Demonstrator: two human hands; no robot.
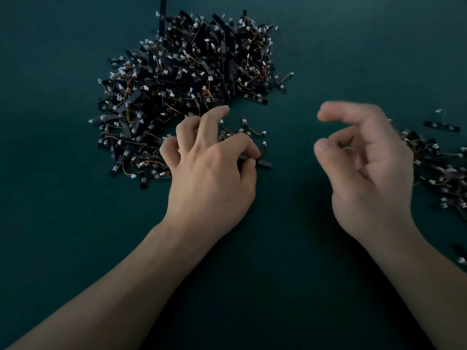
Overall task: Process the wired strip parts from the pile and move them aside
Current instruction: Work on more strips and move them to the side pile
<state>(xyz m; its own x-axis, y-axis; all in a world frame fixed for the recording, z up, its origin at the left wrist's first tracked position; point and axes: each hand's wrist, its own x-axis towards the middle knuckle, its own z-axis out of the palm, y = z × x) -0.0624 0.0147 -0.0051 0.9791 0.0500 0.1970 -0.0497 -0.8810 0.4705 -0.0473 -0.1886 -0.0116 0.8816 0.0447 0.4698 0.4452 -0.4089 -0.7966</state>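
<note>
Left hand (209,170) down at the near edge of the big heap of black wired strip parts with white connectors (189,84), thumb and forefinger pinching one black strip (264,163), other fingers splayed. Right hand (366,160) raised beside it, blurred, loosely curled, holding nothing. Past the right hand, a smaller scatter of the same parts (439,173) on the dark green surface (290,248).

Forearms (131,281) bare; left grip (209,178), right grip (366,170) bare.
</note>
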